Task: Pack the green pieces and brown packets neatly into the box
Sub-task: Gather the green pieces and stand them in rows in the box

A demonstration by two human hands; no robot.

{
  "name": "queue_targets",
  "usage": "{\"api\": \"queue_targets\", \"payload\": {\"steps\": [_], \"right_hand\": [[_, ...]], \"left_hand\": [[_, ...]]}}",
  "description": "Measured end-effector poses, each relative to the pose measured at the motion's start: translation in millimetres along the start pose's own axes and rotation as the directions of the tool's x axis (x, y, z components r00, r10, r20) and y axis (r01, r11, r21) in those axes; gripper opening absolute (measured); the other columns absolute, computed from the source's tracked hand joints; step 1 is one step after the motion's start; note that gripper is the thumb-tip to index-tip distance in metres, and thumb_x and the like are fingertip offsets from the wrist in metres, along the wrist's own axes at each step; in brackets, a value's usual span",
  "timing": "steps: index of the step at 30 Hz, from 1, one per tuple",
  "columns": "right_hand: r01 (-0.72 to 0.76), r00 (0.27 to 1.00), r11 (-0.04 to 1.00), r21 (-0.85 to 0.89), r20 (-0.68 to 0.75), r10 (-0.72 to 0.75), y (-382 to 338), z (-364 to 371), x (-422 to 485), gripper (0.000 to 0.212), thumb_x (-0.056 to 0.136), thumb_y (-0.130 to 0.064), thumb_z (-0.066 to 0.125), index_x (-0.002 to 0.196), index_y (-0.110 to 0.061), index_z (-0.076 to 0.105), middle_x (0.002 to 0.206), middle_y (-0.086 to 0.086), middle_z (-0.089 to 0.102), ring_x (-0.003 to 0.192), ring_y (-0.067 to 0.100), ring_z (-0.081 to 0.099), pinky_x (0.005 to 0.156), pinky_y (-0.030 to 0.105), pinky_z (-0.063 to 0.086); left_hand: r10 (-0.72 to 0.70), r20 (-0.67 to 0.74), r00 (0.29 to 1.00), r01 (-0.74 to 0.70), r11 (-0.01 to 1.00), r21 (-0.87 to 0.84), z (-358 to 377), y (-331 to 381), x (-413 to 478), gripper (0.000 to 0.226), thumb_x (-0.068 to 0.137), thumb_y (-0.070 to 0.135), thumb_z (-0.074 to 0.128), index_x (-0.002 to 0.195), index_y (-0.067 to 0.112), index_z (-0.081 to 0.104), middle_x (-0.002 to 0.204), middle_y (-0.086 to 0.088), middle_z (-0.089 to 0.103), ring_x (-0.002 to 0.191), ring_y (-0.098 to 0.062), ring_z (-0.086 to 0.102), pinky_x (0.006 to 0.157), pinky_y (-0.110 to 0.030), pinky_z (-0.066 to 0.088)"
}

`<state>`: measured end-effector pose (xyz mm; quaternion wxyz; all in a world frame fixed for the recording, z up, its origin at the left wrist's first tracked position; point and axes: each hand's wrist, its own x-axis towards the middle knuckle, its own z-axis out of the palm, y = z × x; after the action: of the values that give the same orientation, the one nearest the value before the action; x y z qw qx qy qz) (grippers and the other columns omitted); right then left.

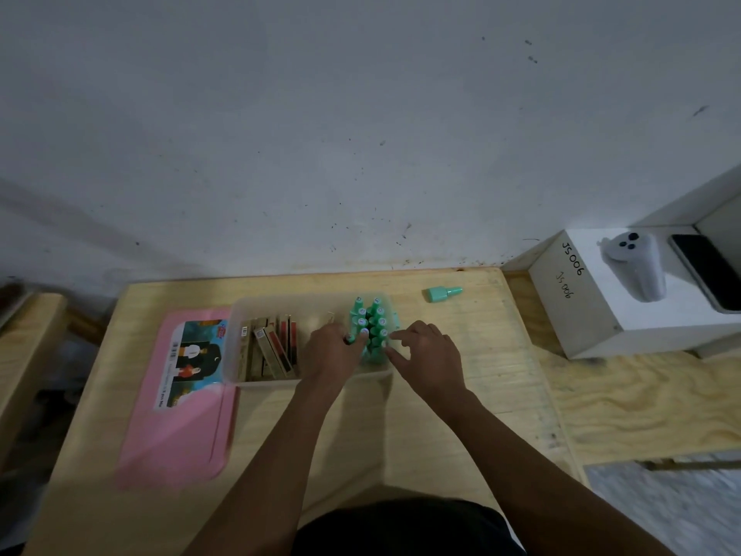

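A translucent box (pixel 240 315) sits on the wooden table. Brown packets (pixel 270 347) stand on edge in its left half. Several green pieces (pixel 373 321) stand upright in rows in its right half. My left hand (pixel 331 355) reaches into the box and pinches a green piece (pixel 352 338) at the near left of the rows. My right hand (pixel 425 355) hovers at the right side of the rows, fingers loosely spread, fingertips touching the green pieces. One more green piece (pixel 441 293) lies on its side on the table, beyond the box to the right.
A pink lid (pixel 180 415) with a printed label lies left of the box. A white box (pixel 625 315) marked JS006 stands at the right, carrying a grey controller (pixel 641 270) and a dark phone (pixel 705 270). A wall rises behind the table.
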<state>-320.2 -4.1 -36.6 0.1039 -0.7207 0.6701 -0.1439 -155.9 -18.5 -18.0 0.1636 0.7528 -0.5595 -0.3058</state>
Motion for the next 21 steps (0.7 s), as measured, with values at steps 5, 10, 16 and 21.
{"api": "queue_targets", "payload": {"steps": [5,10,16,21], "right_hand": [[-0.048,0.998,0.994,0.1,-0.042,0.052,8,-5,-4,0.016,0.086,-0.038,0.066,0.097,-0.029,0.074,0.09,-0.007,0.066,0.082,0.012,0.061,0.067,0.03,0.05],[-0.078,0.995,0.989,0.124,-0.049,0.085,14,-9,-8,0.015,0.086,-0.035,0.065,0.096,-0.029,0.074,0.091,-0.009,0.067,0.078,0.009,0.06,0.065,0.028,0.049],[-0.095,0.995,0.986,0.138,-0.016,0.099,17,-10,-11,0.017,0.088,-0.035,0.064,0.099,-0.028,0.074,0.093,-0.011,0.067,0.076,0.005,0.058,0.062,0.021,0.044],[-0.12,0.993,0.978,0.17,0.004,0.121,21,-10,-12,0.017,0.089,-0.034,0.063,0.1,-0.029,0.073,0.093,-0.012,0.066,0.074,0.004,0.058,0.062,0.021,0.045]], "left_hand": [[0.009,0.009,1.0,-0.009,1.0,0.015,11,6,-2,0.036,0.082,0.046,0.066,0.073,0.011,0.063,0.058,0.004,0.046,0.057,-0.017,0.047,0.046,-0.025,0.024],[0.065,-0.029,0.997,-0.064,0.997,0.045,19,-1,-6,0.031,0.082,0.041,0.068,0.071,0.014,0.058,0.061,0.004,0.047,0.06,-0.017,0.046,0.051,-0.027,0.026],[0.045,-0.028,0.999,-0.045,0.999,0.03,16,1,-7,0.032,0.081,0.042,0.069,0.079,0.011,0.062,0.068,0.002,0.051,0.063,-0.017,0.047,0.052,-0.026,0.028],[0.006,0.029,1.0,-0.007,1.0,0.014,13,-2,-4,0.033,0.074,0.049,0.071,0.085,0.019,0.062,0.078,0.004,0.059,0.072,-0.017,0.056,0.06,-0.026,0.04]]}}
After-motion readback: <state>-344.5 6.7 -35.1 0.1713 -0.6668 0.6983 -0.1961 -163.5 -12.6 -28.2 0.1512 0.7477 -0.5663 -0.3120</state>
